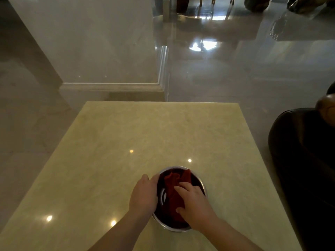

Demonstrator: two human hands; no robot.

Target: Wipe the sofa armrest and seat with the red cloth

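Note:
The red cloth (pixel 173 194) lies crumpled inside a round metal bowl (pixel 167 225) on the near part of a yellowish marble table (pixel 145 134). My left hand (pixel 144 194) wraps the bowl's left rim. My right hand (pixel 194 201) reaches into the bowl and its fingers close on the cloth. The dark leather sofa (pixel 304 160) stands at the right edge of the view, with a wooden armrest knob (pixel 326 105) at its far end.
A glossy tiled floor (pixel 235 69) surrounds the table. A pale marble pillar (pixel 101 42) with a base moulding stands beyond the table's far edge. Chair legs and dark objects show at the top of the view.

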